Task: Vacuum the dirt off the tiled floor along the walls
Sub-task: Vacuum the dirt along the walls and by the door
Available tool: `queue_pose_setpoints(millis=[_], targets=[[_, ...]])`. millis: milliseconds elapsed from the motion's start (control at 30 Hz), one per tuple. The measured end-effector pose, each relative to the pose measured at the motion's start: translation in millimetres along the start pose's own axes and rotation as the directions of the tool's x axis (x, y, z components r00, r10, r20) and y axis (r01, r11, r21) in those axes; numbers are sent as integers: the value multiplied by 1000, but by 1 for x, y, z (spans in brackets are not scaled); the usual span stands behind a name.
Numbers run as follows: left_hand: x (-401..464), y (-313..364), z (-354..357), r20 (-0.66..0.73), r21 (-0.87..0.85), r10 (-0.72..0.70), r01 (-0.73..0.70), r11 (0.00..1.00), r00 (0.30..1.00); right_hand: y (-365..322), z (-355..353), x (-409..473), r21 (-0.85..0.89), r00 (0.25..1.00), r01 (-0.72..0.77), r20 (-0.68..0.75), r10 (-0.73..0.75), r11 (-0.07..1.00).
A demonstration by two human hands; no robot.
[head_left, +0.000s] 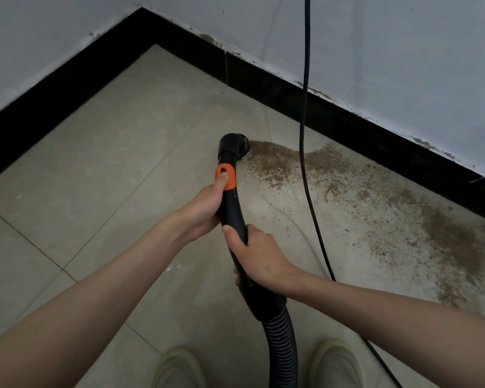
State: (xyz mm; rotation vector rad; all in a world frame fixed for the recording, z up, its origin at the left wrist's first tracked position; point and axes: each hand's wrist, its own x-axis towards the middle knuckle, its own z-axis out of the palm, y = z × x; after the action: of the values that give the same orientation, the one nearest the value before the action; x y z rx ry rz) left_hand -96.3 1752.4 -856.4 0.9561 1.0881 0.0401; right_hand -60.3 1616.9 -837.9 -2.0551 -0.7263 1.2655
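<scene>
A black vacuum wand (230, 203) with an orange slider (225, 175) points down at the beige tiled floor (118, 163). Its nozzle (240, 142) sits at the left end of a brown dirt patch (286, 161) that spreads right along the black skirting (375, 130). My left hand (207, 205) grips the wand just below the slider, thumb on the orange part. Lower on the handle, my right hand (259, 257) holds it. The ribbed hose (282, 348) runs down between my feet.
A black power cord (305, 135) hangs from above and trails across the dirt to the floor at the right. Two white walls meet in a corner (142, 12) at the top left. My light shoes (179, 369) stand at the bottom edge. More dirt (454, 242) lies far right.
</scene>
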Motion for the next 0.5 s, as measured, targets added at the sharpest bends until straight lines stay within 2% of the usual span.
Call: queue_pose_setpoints(millis=[200,500], targets=[[5,5,17,-7,4,-1,1,1000,1000,-1,-12,2,-104,998,-38,-57,33,994],[8,4,21,-5,-62,-48,48,997,999,-5,-17,4,-231,998,-42,-52,31,972]])
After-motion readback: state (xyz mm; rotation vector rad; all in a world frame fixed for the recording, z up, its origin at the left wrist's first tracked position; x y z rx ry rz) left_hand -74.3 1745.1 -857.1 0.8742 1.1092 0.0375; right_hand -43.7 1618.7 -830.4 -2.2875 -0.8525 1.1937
